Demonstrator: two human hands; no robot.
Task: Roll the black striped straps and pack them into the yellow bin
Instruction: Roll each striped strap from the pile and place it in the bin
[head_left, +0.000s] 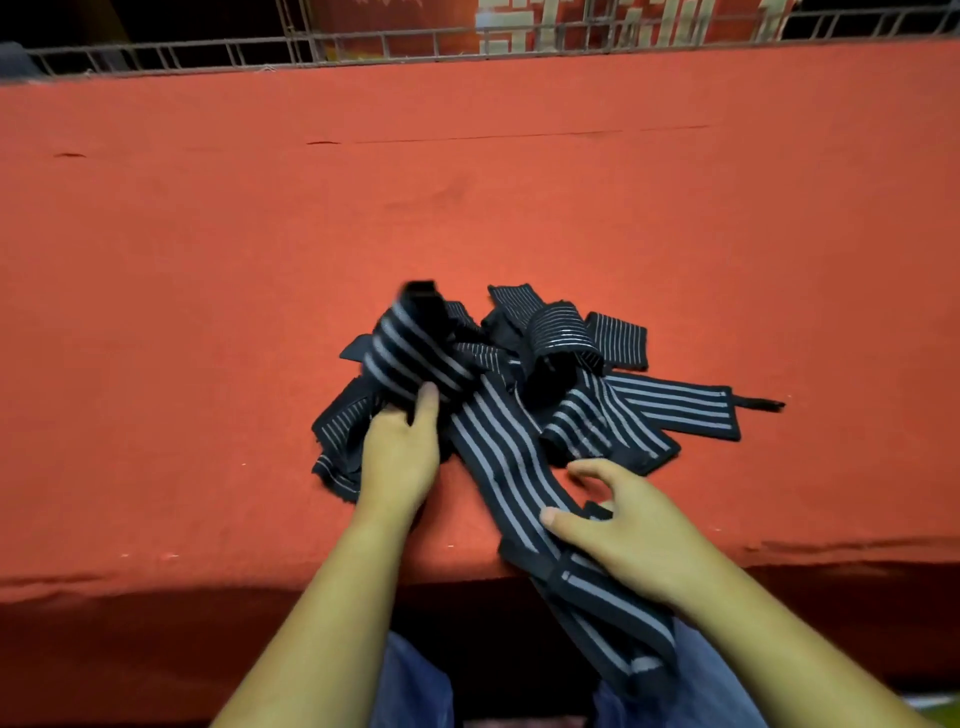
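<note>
A long flat woven strap (498, 457), black with pale lengthwise stripes, runs diagonally from the pile (571, 364) over the red cloth tabletop's (208, 260) near edge. The left hand (400, 457) grips its far part; the right hand (623, 530) pinches it at that edge.

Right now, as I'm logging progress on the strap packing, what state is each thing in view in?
long strap: unrolled, far end lifted, near end hanging over the red table edge.
pile of straps: loose, tangled, none tightly rolled.
left hand: grips the long strap's lifted part.
right hand: rests on the long strap, thumb on top; grip unclear.
</note>
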